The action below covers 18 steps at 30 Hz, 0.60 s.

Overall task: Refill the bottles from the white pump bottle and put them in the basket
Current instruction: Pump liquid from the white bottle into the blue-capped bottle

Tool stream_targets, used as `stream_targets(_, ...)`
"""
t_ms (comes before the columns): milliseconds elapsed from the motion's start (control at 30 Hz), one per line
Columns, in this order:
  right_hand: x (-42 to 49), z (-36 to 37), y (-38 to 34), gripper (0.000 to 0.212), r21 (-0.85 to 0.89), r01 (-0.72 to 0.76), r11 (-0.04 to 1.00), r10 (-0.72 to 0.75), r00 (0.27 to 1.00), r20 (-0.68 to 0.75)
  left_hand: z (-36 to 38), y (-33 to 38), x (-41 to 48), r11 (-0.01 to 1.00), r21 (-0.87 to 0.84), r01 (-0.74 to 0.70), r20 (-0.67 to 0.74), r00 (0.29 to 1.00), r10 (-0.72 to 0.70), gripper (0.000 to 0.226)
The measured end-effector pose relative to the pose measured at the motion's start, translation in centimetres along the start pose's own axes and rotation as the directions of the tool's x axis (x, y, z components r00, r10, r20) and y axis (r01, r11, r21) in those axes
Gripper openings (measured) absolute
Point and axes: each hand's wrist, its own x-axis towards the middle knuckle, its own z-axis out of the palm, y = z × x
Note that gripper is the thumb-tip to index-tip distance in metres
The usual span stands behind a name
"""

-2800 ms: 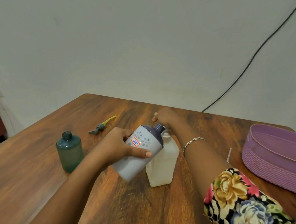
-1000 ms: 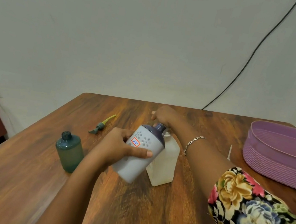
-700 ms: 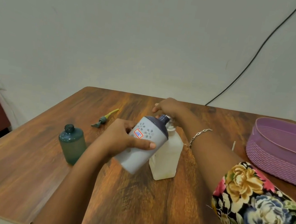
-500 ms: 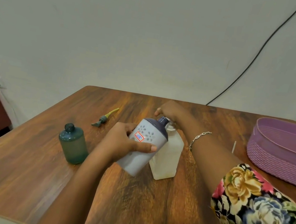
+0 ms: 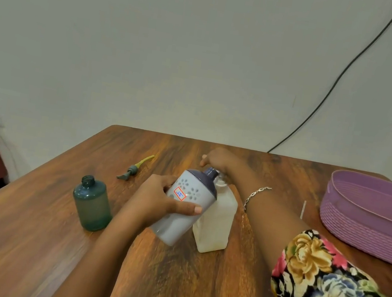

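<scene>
Green bottle (image 5: pixel 92 205), uncapped, left on table (image 5: pixel 24 237). Pump head (image 5: pixel 133 169), loose, farther back. Left hand (image 5: pixel 156 201) wraps grey bottle (image 5: pixel 185 210), tilted, centre. White bottle (image 5: pixel 216 225) just behind, its pump hidden. Right hand (image 5: pixel 218 159) atop it, grip unclear. Basket (image 5: pixel 369 225), right, cut off.

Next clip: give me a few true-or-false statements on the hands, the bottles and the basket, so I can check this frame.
1. The left hand grips the grey bottle, which is tilted toward the white pump bottle. True.
2. The green bottle has its pump screwed on. False: its neck is open, and the pump head lies apart from it on the table.
3. The right hand is on top of the white pump bottle. True.
4. The green bottle lies in the purple basket. False: it stands upright on the table, far left of the basket.
</scene>
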Motion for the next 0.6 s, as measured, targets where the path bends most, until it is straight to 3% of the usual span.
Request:
stream_targets(67,0.3,0.3,0.1,0.028,-0.017,-0.015,1.000,0.015,1.000,0.007,-0.1,-0.2,0.2,1.000,-0.002,0.014,0.004,1.000,-0.014,0.065)
stream_targets(300,-0.5,-1.3,-0.9,0.028,0.256,-0.011,0.967,0.030,0.997,-0.070,-0.2,1.2,0.5,0.999,-0.026,-0.024,-0.001,1.000,0.024,0.060)
stream_targets(433,-0.7,-1.0,-1.3,0.019,0.234,-0.015,0.972,0.032,0.997,-0.071,-0.7,1.2,0.3,0.999,-0.012,-0.041,-0.008,0.999,0.041,0.048)
stream_targets(600,-0.6,-0.7,-0.5,0.030,0.107,-0.002,0.994,0.005,0.999,-0.035,-0.5,0.5,0.5,1.000,-0.012,-0.027,0.031,0.999,0.028,0.046)
